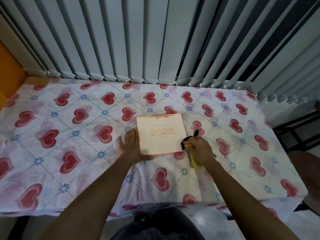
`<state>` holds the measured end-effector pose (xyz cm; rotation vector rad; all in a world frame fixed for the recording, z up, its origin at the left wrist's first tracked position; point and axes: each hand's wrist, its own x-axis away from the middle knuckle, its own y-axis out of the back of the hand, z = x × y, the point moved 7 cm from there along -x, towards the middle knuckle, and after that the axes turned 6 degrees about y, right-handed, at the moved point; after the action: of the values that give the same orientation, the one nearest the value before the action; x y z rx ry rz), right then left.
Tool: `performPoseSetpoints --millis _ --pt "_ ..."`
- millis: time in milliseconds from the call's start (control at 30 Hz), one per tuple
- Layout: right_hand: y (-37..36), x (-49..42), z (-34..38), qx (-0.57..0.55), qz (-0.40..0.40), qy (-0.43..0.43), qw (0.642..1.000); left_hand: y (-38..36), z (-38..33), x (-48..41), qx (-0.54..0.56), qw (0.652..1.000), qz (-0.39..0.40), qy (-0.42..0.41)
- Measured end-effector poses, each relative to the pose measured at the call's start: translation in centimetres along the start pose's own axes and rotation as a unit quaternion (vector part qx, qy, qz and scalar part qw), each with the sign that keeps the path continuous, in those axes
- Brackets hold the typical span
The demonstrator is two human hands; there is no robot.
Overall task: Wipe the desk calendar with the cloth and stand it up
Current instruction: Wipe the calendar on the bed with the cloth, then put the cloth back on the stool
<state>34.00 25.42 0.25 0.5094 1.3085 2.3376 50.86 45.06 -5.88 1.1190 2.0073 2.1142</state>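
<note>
Calendar (pixel 161 135) lies flat on heart-print tablecloth (pixel 69 135) before vertical blinds (pixel 121 40), left hand (pixel 131 146) open, right hand (pixel 200 149) grip closed on cloth (pixel 194 161).

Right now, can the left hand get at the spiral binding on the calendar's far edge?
Probably yes. The left hand lies flat at the calendar's left edge, and nothing stands between it and the spiral binding. The right hand with the cloth is at the opposite corner.

one calendar (pixel 161 135), one cloth (pixel 194 159), two hands (pixel 131 146)
</note>
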Motion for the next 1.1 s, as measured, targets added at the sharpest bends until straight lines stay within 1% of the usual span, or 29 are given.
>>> performPoseSetpoints --millis 33,67,100,133,167,200,233,267,300,400,467,500,600,633,667,700,733,800,833,867,933,1100 --pt "0.9 -0.1 0.0 -0.058 -0.032 -0.025 0.998 0.2 -0.4 0.2 -0.001 1.000 -0.001 -0.006" --pt "2.0 -0.1 -0.2 -0.129 -0.078 -0.057 0.987 0.5 -1.2 0.5 0.006 1.000 -0.010 -0.022" --pt "3.0 0.1 -0.5 -0.213 -0.127 -0.095 0.964 1.0 -2.5 0.9 0.028 0.998 -0.021 -0.051" --pt "3.7 0.3 -0.9 -0.300 -0.166 -0.131 0.930 1.8 -4.3 1.5 0.072 0.992 -0.027 -0.095" --pt "4.1 0.5 -1.3 -0.371 -0.186 -0.161 0.895 2.6 -6.4 2.4 0.144 0.979 -0.015 -0.145" --pt "4.4 0.6 -1.5 -0.419 -0.191 -0.188 0.867 3.4 -8.6 3.4 0.236 0.953 0.020 -0.189" --pt "4.7 0.7 -1.7 -0.451 -0.188 -0.209 0.847 4.2 -10.7 4.4 0.322 0.919 0.065 -0.221" --pt "4.9 0.6 -1.7 -0.473 -0.184 -0.224 0.832 5.0 -12.2 5.2 0.382 0.890 0.093 -0.230" --pt "5.3 0.5 -1.7 -0.490 -0.184 -0.233 0.819 5.8 -13.4 5.7 0.415 0.877 0.091 -0.224" --pt "6.2 0.5 -1.6 -0.544 -0.179 -0.245 0.782 7.8 -14.8 5.6 0.454 0.872 0.028 -0.183" --pt "6.7 0.6 -1.9 -0.562 -0.176 -0.243 0.771 8.8 -15.5 5.6 0.489 0.851 0.018 -0.193" --pt "7.0 0.7 -2.3 -0.555 -0.178 -0.237 0.777 9.4 -16.1 5.8 0.506 0.837 0.020 -0.205" --pt "8.5 1.1 -3.3 -0.490 -0.203 -0.207 0.822 10.8 -18.0 6.8 0.550 0.801 0.030 -0.234" --pt "9.0 1.2 -3.7 -0.473 -0.214 -0.198 0.832 11.2 -18.8 7.2 0.560 0.791 0.036 -0.245" --pt "9.3 1.4 -4.1 -0.473 -0.221 -0.186 0.833 11.5 -19.7 7.5 0.563 0.783 0.044 -0.260" --pt "9.5 1.5 -4.5 -0.501 -0.224 -0.168 0.819 11.8 -20.7 7.8 0.560 0.780 0.051 -0.276" --pt "9.4 1.5 -5.0 -0.549 -0.221 -0.152 0.792 12.2 -21.8 8.0 0.554 0.778 0.056 -0.290" --pt "9.3 1.8 -5.8 -0.647 -0.206 -0.128 0.723 12.8 -23.9 8.1 0.543 0.781 0.049 -0.304" --pt "9.7 2.2 -6.2 -0.679 -0.207 -0.113 0.695 13.1 -25.1 8.1 0.539 0.786 0.040 -0.301" --pt "10.5 2.8 -7.0 -0.686 -0.217 -0.101 0.687 13.2 -26.5 8.2 0.531 0.793 0.028 -0.297" --pt "12.4 4.2 -9.1 -0.645 -0.245 -0.094 0.717 13.2 -29.4 8.4 0.511 0.810 -0.001 -0.289" --pt "19.1 9.6 -18.9 -0.487 -0.365 -0.134 0.782 10.8 -39.0 10.6 0.405 0.867 -0.045 -0.286"
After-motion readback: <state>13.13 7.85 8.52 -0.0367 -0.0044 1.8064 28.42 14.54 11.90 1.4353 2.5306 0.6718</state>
